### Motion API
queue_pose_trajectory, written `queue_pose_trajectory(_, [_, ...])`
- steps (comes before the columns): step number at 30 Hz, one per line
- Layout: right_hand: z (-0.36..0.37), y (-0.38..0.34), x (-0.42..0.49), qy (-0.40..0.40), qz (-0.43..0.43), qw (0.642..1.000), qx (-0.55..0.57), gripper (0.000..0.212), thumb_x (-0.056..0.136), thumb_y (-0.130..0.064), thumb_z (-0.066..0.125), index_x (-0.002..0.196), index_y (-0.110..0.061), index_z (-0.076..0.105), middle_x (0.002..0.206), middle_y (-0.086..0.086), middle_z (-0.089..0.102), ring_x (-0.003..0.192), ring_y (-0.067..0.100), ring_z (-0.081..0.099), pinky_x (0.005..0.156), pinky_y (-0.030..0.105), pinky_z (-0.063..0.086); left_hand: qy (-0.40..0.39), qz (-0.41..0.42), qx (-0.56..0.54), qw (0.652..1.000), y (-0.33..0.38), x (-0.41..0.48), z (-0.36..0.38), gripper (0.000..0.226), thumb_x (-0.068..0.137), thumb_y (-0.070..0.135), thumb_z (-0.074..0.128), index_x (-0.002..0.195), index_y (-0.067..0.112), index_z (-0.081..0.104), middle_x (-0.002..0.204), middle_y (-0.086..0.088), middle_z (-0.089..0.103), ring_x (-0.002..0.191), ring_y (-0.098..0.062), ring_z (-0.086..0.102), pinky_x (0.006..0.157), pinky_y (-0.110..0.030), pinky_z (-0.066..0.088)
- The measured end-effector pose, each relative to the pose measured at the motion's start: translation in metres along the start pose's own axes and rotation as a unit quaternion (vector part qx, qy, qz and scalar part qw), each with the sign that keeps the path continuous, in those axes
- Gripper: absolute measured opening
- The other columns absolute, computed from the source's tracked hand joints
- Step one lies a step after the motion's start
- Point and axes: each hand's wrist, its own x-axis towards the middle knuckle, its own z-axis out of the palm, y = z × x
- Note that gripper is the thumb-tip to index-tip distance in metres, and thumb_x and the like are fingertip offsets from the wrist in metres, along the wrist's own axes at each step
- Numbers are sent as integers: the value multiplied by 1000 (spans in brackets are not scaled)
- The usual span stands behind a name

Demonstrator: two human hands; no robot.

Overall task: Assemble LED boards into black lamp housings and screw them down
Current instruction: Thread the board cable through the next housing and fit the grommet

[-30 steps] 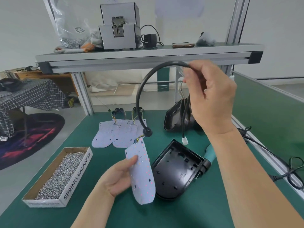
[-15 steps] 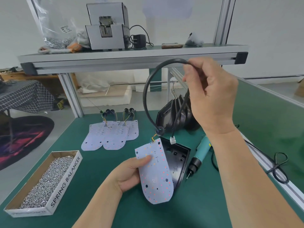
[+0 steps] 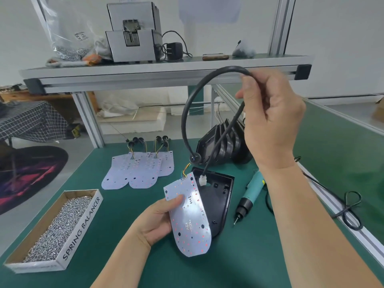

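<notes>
My left hand point(image 3: 160, 220) holds a white LED board point(image 3: 190, 217) by its left edge, tilted over the left side of an open black lamp housing point(image 3: 219, 196) that lies on the green mat. My right hand point(image 3: 270, 121) is raised above it and grips the board's black cable point(image 3: 187, 113), which loops up in an arc. The cable's white connector point(image 3: 202, 180) dangles just over the housing's top end. Coloured wires join the cable grommet point(image 3: 195, 158) to the board.
A teal electric screwdriver point(image 3: 248, 197) lies right of the housing. A stack of black housings point(image 3: 224, 146) stands behind. Several spare LED boards point(image 3: 137, 171) lie at centre left. A cardboard box of screws point(image 3: 54, 231) sits at front left. A metal shelf point(image 3: 162, 73) spans above.
The board has moved right and now overlaps the housing's left side. The dangling connector has lowered close to the housing. The camera view has shifted.
</notes>
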Motion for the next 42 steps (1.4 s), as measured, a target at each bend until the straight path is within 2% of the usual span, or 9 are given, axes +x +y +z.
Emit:
queue_pose_trajectory(5, [-6,7,2,13,-5,1000,-7,16,103,-11,56,99,0,68,73,5,67,58,1,49,59,19,42,16,5,-22,1000,-4,-6,-3,26,87,14,61,102,2,78,106,-17,75,91,-29,74,77,-41,61])
queue_pose_trajectory(14, [-13,11,0,5,-37,998,-40,16,103,-10,56,99,-1,69,76,1,67,62,3,56,63,18,44,13,18,-4,1000,1,-19,-7,20,88,11,66,101,4,79,104,-15,76,90,-27,75,77,-39,61])
queue_pose_trajectory(19, [-11,3,-4,12,-48,999,-10,20,104,-15,54,101,-35,54,77,6,69,59,18,59,58,26,46,19,16,17,1000,-4,-22,-5,25,81,15,67,99,5,80,104,-14,76,91,-26,75,77,-37,60])
queue_pose_trajectory(24, [-14,8,-3,-12,-53,997,-45,17,103,-12,56,98,-1,69,74,2,66,61,-3,49,62,13,39,20,17,31,999,-4,-24,-5,26,81,15,67,101,4,79,106,-15,76,92,-26,75,77,-36,60])
queue_pose_trajectory(30, [-6,-3,0,-137,-79,987,-38,18,101,-12,57,98,0,69,77,6,70,62,12,55,63,20,44,16,29,96,995,2,-31,-6,32,83,15,71,110,-1,75,118,-23,71,100,-31,73,83,-39,59])
queue_pose_trajectory(33, [3,-10,-3,-172,-32,984,23,16,101,-12,56,98,0,67,78,6,70,62,15,60,62,31,51,6,56,90,994,10,-31,-3,33,82,15,72,111,0,75,117,-22,71,100,-32,73,83,-40,59])
queue_pose_trajectory(37, [10,-4,-13,-377,65,924,-14,17,100,-18,59,92,-7,69,78,5,70,68,19,65,71,44,53,-2,90,56,994,21,-33,2,24,81,16,69,98,4,80,101,-16,77,87,-27,76,76,-38,61])
queue_pose_trajectory(40, [14,10,-21,-430,41,896,-104,18,97,-24,65,82,-14,69,81,-7,64,76,4,56,78,28,45,-13,115,-20,993,26,-36,3,50,62,22,92,107,4,77,104,-15,76,89,-27,75,85,-42,61])
queue_pose_trajectory(42, [15,24,-25,-432,96,896,-35,12,95,-27,68,89,-18,74,98,-8,68,90,1,60,84,15,43,-23,132,-70,989,27,-37,4,47,63,27,91,105,8,78,101,-10,77,87,-23,76,86,-41,61])
